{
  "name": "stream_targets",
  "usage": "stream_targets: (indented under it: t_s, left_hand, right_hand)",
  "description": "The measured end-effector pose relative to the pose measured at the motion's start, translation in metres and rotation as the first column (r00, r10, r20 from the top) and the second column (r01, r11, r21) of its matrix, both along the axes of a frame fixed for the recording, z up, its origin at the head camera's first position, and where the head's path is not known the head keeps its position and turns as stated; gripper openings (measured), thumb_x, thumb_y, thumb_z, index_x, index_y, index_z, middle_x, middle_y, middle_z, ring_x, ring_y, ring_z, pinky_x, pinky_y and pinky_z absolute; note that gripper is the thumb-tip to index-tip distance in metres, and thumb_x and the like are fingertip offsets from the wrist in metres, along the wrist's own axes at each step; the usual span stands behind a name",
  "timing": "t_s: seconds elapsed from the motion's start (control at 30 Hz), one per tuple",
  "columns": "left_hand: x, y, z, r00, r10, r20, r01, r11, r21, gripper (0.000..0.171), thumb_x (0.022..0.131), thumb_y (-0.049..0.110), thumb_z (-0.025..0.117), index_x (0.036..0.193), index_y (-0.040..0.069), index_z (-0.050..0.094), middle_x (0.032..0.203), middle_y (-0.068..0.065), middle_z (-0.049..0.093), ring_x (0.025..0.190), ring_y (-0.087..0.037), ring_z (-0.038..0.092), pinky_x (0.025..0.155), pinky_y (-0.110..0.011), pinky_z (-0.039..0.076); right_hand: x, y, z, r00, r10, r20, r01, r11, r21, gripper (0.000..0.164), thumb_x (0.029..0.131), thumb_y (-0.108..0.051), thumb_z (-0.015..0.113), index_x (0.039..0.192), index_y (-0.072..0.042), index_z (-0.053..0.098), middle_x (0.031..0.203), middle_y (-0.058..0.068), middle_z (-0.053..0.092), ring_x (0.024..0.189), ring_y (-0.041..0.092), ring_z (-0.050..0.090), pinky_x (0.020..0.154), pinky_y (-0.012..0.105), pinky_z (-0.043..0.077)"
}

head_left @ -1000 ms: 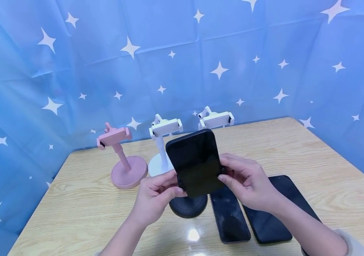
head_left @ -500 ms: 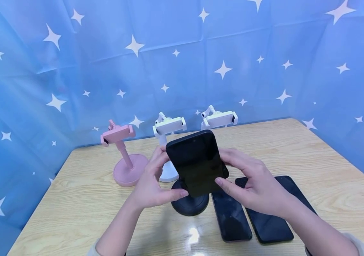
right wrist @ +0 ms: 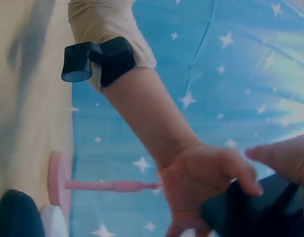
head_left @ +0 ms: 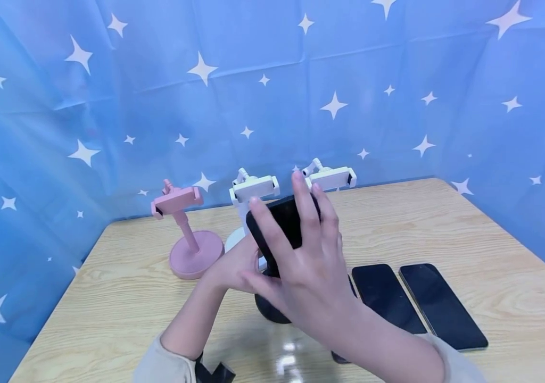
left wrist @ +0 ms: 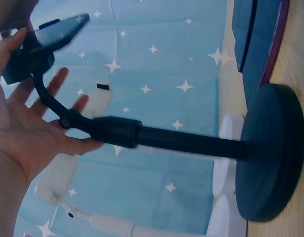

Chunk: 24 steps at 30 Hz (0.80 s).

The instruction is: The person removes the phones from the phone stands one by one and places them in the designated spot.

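Observation:
A black phone sits tilted in the holder of a black phone stand, whose round base is on the table. My right hand lies across the phone's front, fingers straight and spread, thumb stretched toward the left. Behind it my left hand is partly hidden. In the left wrist view the left hand holds the stand's holder, thumb at its edge and fingers spread behind near the jointed neck. The holder is blurred in the right wrist view, with the left thumb bent over it.
A pink phone stand and two white ones, left and right, stand along the back. Two dark phones lie at right; another is mostly under my right arm. A starry blue curtain hangs behind.
My right hand has moved from the phone's right edge leftward over its front. The left hand has shifted behind, its thumb no longer showing on the phone in the head view.

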<state>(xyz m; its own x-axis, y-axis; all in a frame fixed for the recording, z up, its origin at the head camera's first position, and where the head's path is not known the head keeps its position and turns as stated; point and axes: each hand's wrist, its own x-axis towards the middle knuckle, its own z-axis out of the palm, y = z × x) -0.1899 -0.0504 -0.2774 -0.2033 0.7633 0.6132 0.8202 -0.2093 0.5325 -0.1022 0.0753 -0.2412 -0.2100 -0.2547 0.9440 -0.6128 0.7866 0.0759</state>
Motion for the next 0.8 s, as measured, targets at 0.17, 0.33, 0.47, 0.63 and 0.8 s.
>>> stream_targets:
  t_s: [0.17,0.33,0.47,0.63,0.8]
  left_hand:
    - [-0.0017,0.0046,-0.0017,1.0,-0.01,0.02,0.01,1.0,0.001,0.055,0.064,0.0,0.068,0.112,-0.002,0.043,0.1,-0.013,0.053,0.091,-0.018,0.051,0.082,-0.031,0.046]
    - [-0.0023,0.0023,-0.0008,1.0,-0.007,0.021,0.008,0.999,-0.033,0.052,0.062,0.0,0.069,0.108,-0.001,0.045,0.096,-0.011,0.054,0.087,-0.017,0.051,0.078,-0.029,0.047]
    - [-0.0037,0.0014,-0.0003,0.999,-0.023,0.031,0.024,0.999,-0.046,0.048,0.063,-0.001,0.067,0.106,0.0,0.047,0.092,-0.01,0.054,0.084,-0.017,0.05,0.075,-0.028,0.047]
    - [-0.0041,0.0013,-0.0017,0.994,-0.059,0.09,0.063,0.997,-0.037,0.046,0.062,-0.003,0.067,0.104,0.0,0.047,0.089,-0.011,0.054,0.081,-0.016,0.05,0.071,-0.028,0.047]
    - [-0.0047,0.0026,-0.0024,0.993,-0.071,0.094,0.073,0.997,-0.028,0.047,0.061,-0.004,0.067,0.103,0.0,0.047,0.085,-0.01,0.053,0.078,-0.016,0.05,0.067,-0.028,0.047]
  right_hand:
    - [-0.0057,-0.0031,0.0006,0.994,-0.11,-0.013,0.11,0.994,-0.003,0.065,0.06,-0.014,0.073,0.119,-0.007,0.047,0.125,0.03,0.037,0.109,0.046,0.041,0.071,0.051,0.043]
    - [-0.0056,-0.0001,0.0031,0.999,-0.051,0.015,0.051,0.999,-0.012,0.061,0.06,-0.01,0.067,0.117,-0.006,0.047,0.119,0.03,0.036,0.109,0.041,0.041,0.068,0.044,0.038]
    - [-0.0041,0.0001,0.0048,0.998,-0.025,0.059,0.028,0.998,-0.047,0.059,0.06,-0.009,0.067,0.116,-0.008,0.048,0.12,0.029,0.036,0.109,0.039,0.04,0.069,0.041,0.038]
    - [-0.0018,-0.0009,0.0077,0.995,0.003,0.095,0.004,0.998,-0.07,0.06,0.06,-0.007,0.07,0.115,-0.009,0.047,0.119,0.028,0.035,0.111,0.038,0.039,0.072,0.04,0.038]
    - [-0.0005,0.0001,0.0099,0.991,0.017,0.131,-0.006,0.996,-0.087,0.059,0.059,-0.006,0.071,0.114,-0.01,0.048,0.12,0.027,0.035,0.106,0.041,0.04,0.071,0.041,0.042]
